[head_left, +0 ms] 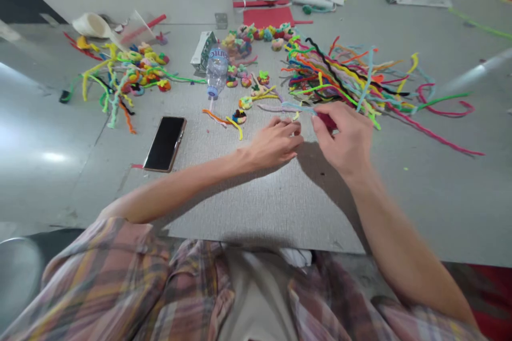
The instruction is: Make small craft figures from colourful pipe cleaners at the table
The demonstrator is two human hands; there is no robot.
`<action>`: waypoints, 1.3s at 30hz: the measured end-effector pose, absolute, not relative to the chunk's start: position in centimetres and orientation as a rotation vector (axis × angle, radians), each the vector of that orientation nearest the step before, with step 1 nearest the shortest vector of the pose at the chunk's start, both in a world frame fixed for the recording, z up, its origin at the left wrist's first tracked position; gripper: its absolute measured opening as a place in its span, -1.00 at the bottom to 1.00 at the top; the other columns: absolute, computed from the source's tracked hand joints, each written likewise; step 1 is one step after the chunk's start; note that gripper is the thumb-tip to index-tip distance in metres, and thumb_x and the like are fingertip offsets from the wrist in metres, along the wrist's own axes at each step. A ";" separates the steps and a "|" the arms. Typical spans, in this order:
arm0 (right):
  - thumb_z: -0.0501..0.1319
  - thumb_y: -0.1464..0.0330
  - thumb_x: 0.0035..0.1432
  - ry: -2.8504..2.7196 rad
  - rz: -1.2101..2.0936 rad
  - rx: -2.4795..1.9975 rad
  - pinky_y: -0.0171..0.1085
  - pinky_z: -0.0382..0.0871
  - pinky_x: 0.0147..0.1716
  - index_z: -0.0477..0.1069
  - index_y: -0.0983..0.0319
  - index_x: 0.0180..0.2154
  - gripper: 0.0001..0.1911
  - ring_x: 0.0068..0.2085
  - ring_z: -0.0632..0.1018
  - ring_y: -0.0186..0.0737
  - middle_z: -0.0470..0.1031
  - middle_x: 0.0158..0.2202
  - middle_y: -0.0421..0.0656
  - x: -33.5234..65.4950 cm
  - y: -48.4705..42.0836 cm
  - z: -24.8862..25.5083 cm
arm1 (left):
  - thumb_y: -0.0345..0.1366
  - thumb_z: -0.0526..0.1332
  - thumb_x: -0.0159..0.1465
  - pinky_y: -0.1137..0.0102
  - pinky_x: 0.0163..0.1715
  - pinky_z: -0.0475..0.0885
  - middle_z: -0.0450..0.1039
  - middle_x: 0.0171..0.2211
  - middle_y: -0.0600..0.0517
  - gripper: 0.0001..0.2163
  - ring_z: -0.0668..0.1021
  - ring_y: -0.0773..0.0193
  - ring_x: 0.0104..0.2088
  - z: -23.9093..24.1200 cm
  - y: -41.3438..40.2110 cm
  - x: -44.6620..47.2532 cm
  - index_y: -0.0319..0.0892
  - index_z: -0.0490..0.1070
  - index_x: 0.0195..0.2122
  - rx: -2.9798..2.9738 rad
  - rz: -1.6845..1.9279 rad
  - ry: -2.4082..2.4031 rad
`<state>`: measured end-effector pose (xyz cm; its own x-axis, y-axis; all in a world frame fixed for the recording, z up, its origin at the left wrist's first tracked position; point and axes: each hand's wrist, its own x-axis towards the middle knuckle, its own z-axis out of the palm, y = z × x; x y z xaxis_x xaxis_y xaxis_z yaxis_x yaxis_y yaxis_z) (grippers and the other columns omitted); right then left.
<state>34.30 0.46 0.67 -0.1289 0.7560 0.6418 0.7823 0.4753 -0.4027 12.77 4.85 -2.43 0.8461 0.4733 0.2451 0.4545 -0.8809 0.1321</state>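
Observation:
My right hand is closed in a pinch on a small dark red coil of pipe cleaner, just in front of a big heap of loose coloured pipe cleaners. A pale blue and lilac pipe cleaner runs left from that pinch. My left hand rests on the grey mat beside it, fingers curled, its fingertips at the end of the same pale strand. Small coiled pipe-cleaner pieces lie a little to the left.
A black phone lies face up at the left of the mat. A plastic water bottle lies on its side behind it. More coiled pieces and a second tangle of pipe cleaners sit further back. Red paper lies at the far edge.

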 end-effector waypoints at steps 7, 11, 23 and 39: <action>0.21 0.34 0.54 -1.929 -0.004 -1.265 -0.06 0.53 -0.07 0.61 0.11 0.02 -0.81 -0.10 0.69 0.00 0.71 -0.06 -0.04 33.1 -0.4 0.7 | -0.27 0.18 0.65 0.13 0.14 0.35 0.70 0.06 -0.08 -0.80 0.64 0.05 0.12 -2.1 4.0 9.8 -0.12 0.60 0.12 2.866 0.387 0.789; 0.21 0.35 0.54 -1.941 0.006 -1.262 -0.06 0.54 -0.06 0.61 0.11 0.03 -0.81 -0.09 0.69 0.00 0.72 -0.06 -0.05 33.3 -0.2 0.3 | -0.19 0.24 0.63 0.15 0.07 0.42 0.67 0.09 -0.15 -0.77 0.66 0.00 0.08 -2.1 3.0 10.5 -0.18 0.60 0.13 2.798 0.388 0.988; 0.20 0.32 0.61 -2.104 0.109 -1.132 -0.11 0.49 -0.16 0.60 0.13 -0.01 -0.82 -0.16 0.68 -0.07 0.70 -0.12 -0.07 32.7 -0.2 0.1 | -0.15 0.37 0.55 0.33 -0.16 0.51 0.72 -0.20 0.00 -0.81 0.66 0.26 -0.25 -2.0 2.4 2.9 -0.16 0.67 -0.02 2.236 0.905 1.080; 0.27 0.42 0.53 -2.069 0.081 -1.094 -0.20 0.32 -0.35 0.52 0.16 -0.26 -0.79 -0.38 0.55 -0.25 0.59 -0.37 -0.20 28.9 -2.2 -0.9 | -0.34 0.45 0.44 0.45 -0.20 0.54 0.69 -0.30 0.10 -0.96 0.63 0.36 -0.32 -3.4 0.5 1.4 -0.13 0.67 -0.12 2.115 1.214 1.152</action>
<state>28.92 -2.17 -0.85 -0.3267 0.7250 0.6063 0.6757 0.6277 -0.3865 1.40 0.52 -3.42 0.2675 0.8311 0.4876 0.4435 -0.5555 0.7034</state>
